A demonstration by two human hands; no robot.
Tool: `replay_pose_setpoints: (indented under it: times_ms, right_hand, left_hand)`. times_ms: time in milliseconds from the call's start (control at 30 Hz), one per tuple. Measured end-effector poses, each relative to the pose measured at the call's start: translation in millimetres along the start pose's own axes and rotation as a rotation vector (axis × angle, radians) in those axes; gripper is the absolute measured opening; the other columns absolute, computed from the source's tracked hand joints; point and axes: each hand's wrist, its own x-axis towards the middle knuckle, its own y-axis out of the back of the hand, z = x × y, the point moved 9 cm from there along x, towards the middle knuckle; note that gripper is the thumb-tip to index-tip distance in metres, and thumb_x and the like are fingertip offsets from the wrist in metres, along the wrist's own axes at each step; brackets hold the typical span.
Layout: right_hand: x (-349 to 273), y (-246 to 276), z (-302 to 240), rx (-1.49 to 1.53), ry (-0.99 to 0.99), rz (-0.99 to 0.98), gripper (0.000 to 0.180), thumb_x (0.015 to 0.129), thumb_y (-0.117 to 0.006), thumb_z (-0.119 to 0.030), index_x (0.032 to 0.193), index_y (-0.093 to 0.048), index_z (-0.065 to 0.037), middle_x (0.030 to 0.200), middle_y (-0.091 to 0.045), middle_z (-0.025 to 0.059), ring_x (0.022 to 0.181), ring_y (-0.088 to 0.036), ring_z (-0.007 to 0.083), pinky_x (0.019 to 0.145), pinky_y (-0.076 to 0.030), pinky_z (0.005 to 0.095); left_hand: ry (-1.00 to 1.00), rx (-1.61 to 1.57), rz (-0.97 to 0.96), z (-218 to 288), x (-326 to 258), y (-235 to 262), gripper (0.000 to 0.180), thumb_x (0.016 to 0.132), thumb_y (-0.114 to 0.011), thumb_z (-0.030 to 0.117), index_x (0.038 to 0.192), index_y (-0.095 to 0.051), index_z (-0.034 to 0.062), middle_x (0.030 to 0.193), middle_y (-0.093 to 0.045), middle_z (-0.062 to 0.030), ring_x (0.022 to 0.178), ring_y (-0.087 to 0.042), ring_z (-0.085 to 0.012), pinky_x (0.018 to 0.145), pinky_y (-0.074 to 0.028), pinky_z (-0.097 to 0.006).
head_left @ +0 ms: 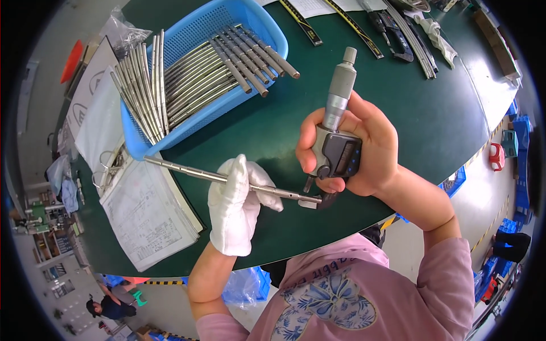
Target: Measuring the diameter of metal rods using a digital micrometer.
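My left hand (236,210), in a white glove, is closed around a thin steel rod (196,171) with small holes and grooves along it. The rod slants down to the right. Bare and wrapped around a digital micrometer (339,149), my right hand (372,145) keeps the tool upright with its thimble at the top. The rod's right end lies at the micrometer's jaw, below the spindle; whether the spindle touches it I cannot tell. Beyond my hands, a blue plastic basket (202,122) holds many similar rods (190,85), some with dark, thicker ends.
An open ring binder with printed sheets (148,213) lies at the left of the green table (432,125). Along the far side are a second micrometer (398,37), yellow-black strips (355,28), long thin rods (412,42) and a white glove (437,40). Another person (114,306) is at the lower left.
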Motion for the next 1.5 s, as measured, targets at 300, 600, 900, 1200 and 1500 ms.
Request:
replay_pose_setpoints:
  times_ms: [300,600,900,1200,1500]
  right_hand:
    - [1,7,13,0.091,-0.11,0.027,0.072,0.082,-0.017,-0.06,0.087,-0.051,0.003,0.07,-0.053,0.0189,0.043,-0.044,0.0176,0.035,-0.039,0.024]
    - [0,10,20,0.161,-0.166,0.06,0.075,0.08,-0.018,-0.064,0.087,-0.053,0.002,0.069,-0.053,0.0176,0.04,-0.041,0.0165,0.033,-0.038,0.0241]
    - [-2,7,23,0.214,-0.156,0.049,0.073,0.08,-0.019,-0.064,0.085,-0.053,0.001,0.069,-0.053,0.0173,0.039,-0.041,0.0165,0.033,-0.037,0.0245]
    - [-3,8,19,0.177,-0.115,0.043,0.077,0.079,-0.018,-0.066,0.084,-0.054,0.001,0.068,-0.054,0.0178,0.042,-0.042,0.0173,0.032,-0.036,0.0245]
    - [-4,7,23,0.173,-0.156,0.051,0.077,0.075,-0.021,-0.07,0.08,-0.053,-0.001,0.066,-0.055,0.0127,0.041,-0.042,0.0139,0.035,-0.033,0.0221]
  left_hand:
    - [0.021,-0.022,0.012,-5,-6,-2,0.027,0.089,-0.041,0.026,0.075,-0.044,0.0035,0.065,-0.045,-0.0072,0.055,-0.047,-0.0146,0.055,-0.046,-0.031]
    - [0.031,-0.098,0.046,-10,-8,5,0.022,0.09,-0.041,0.02,0.075,-0.044,0.0032,0.067,-0.048,-0.007,0.054,-0.047,-0.0123,0.053,-0.051,-0.03]
    - [0.049,0.001,0.063,-12,-10,-2,0.029,0.089,-0.041,0.029,0.073,-0.04,0.0046,0.06,-0.036,-0.0039,0.046,-0.045,-0.0147,0.046,-0.048,-0.028]
    - [0.05,-0.144,-0.076,-12,-8,-6,0.023,0.091,-0.035,0.019,0.079,-0.042,0.0009,0.068,-0.045,-0.0083,0.056,-0.059,-0.0275,0.048,-0.053,-0.033]
    - [0.048,-0.041,-0.02,-12,-11,-6,0.026,0.09,-0.037,0.025,0.076,-0.04,0.0027,0.063,-0.04,-0.0063,0.05,-0.055,-0.0256,0.046,-0.051,-0.032]
